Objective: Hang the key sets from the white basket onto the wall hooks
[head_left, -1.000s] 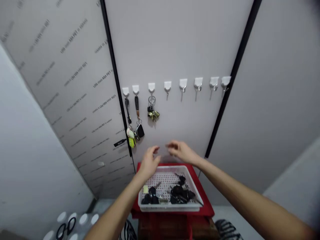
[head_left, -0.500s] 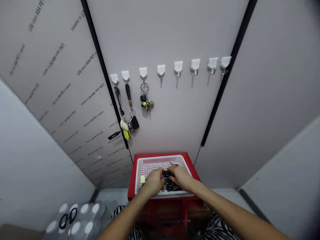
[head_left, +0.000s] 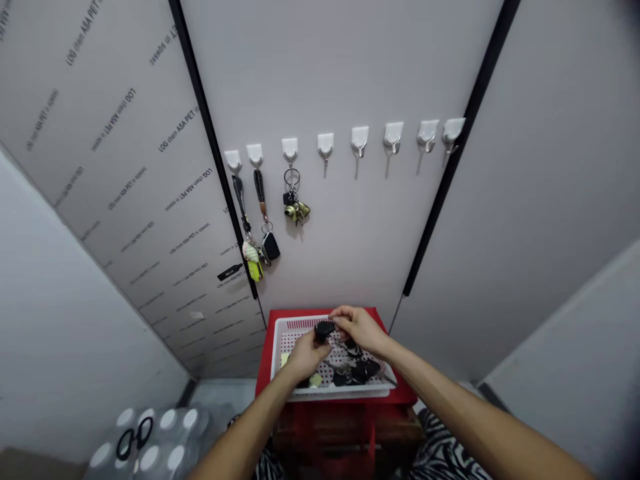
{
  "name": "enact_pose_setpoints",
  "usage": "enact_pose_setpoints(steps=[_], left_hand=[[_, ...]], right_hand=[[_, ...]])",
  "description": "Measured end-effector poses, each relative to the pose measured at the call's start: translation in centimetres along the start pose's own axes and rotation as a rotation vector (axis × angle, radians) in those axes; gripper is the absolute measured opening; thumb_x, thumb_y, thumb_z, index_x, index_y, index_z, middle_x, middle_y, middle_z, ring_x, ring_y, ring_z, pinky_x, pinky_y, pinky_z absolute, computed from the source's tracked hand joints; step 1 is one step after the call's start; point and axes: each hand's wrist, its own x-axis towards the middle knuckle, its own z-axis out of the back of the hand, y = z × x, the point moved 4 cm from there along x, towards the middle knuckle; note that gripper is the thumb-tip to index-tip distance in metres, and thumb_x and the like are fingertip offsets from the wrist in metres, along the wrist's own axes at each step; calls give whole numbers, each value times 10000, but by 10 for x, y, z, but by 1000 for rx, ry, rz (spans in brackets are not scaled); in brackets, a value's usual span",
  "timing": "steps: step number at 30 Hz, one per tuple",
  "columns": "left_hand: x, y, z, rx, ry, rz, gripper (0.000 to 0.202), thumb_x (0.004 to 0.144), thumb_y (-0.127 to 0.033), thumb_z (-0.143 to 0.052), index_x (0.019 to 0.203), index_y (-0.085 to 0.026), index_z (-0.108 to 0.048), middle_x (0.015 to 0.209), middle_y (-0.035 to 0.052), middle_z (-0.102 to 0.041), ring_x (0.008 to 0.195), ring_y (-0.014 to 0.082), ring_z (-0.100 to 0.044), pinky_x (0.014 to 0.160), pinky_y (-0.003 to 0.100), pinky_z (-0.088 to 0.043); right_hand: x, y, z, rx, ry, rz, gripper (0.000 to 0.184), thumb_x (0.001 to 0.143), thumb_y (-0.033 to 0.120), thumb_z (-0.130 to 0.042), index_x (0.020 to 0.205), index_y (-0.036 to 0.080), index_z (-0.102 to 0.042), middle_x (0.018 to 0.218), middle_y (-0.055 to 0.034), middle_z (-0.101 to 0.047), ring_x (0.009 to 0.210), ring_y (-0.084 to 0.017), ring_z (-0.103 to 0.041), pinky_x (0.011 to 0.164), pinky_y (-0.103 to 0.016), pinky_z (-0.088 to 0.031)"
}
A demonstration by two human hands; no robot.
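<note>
Just above the far part of a white plastic basket, my left hand and my right hand meet around a black key fob. Fingers of both hands touch it, and part of it is hidden by them. Inside the basket lie several more black keys and a pale yellow tag. A row of white adhesive hooks runs along the wall ahead. Key bunches hang from the first three hooks on the left, and the other hooks hold nothing.
The basket sits on a red table top with a dark red base below it. Grey printed wall panels with black strips rise on both sides. My zebra-print knees show below, and black scissor handles lie on a grey dotted pack at lower left.
My hands have risen from the pile in the basket, now holding the black key fob above it. The keys in the basket have shifted apart, and the view has barely moved.
</note>
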Motion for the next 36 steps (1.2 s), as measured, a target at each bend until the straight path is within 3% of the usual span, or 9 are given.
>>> enact_pose_setpoints(steps=[4,8,11,14,17,22,29,33,36], left_hand=[[3,-9,9,-189,-55,-15,166,610,-215,-430,697,-120,-534,622,-4,-534,580,101,-448,564,200,-342],[8,-8,32,-253,-166,21,148,609,-218,-424,654,-124,-530,576,-7,-522,547,94,-454,545,196,-346],[9,-1,45,-209,-236,51,146,608,-216,-428,666,-131,-531,566,-4,-529,534,94,-464,535,196,-349],[7,2,46,-84,-223,40,135,589,-170,-443,676,-139,-543,623,10,-557,589,102,-486,580,200,-356],[2,-2,44,56,-190,6,159,592,-152,-439,711,-145,-545,699,27,-567,640,112,-495,618,214,-360],[-14,-25,34,334,-210,-108,196,607,-146,-431,765,-152,-545,800,47,-550,766,142,-470,719,260,-341],[-23,-65,-46,504,292,-454,312,643,-198,-414,945,-190,-493,952,39,-526,882,153,-435,781,247,-314],[-14,-57,-65,614,400,-386,251,660,-251,-381,833,-184,-550,835,52,-578,764,170,-489,674,253,-348],[-5,-42,-49,530,289,-241,261,674,-317,-354,726,-173,-566,714,43,-587,669,151,-495,599,231,-345]], right_hand=[[3,7,4,-80,-27,51,143,634,227,-397,701,136,-485,450,58,-410,368,-45,-373,387,-170,-308],[4,7,15,-293,-34,105,220,657,232,-366,795,128,-503,553,7,-521,468,-76,-452,468,-193,-349],[-2,6,16,-640,84,188,230,599,193,-438,798,142,-540,741,-45,-577,660,-125,-502,595,-224,-362],[-11,-4,14,-1092,216,188,239,537,118,-466,744,161,-577,772,-75,-581,776,-197,-484,653,-284,-338],[-16,-15,16,-1347,205,194,274,577,76,-407,770,171,-576,785,-95,-574,818,-224,-466,675,-332,-307],[-12,-20,20,-1341,136,242,201,662,158,-377,745,175,-559,786,-73,-575,789,-188,-481,673,-299,-285],[-2,-2,24,-1273,52,192,204,677,184,-349,660,169,-552,731,-56,-586,718,-158,-500,627,-247,-294],[-6,6,34,-1156,11,223,198,656,179,-359,697,180,-553,750,-40,-587,690,-135,-503,604,-217,-311],[-10,2,47,-1052,-9,210,202,653,191,-357,682,175,-557,703,-35,-589,630,-126,-503,579,-212,-326]])
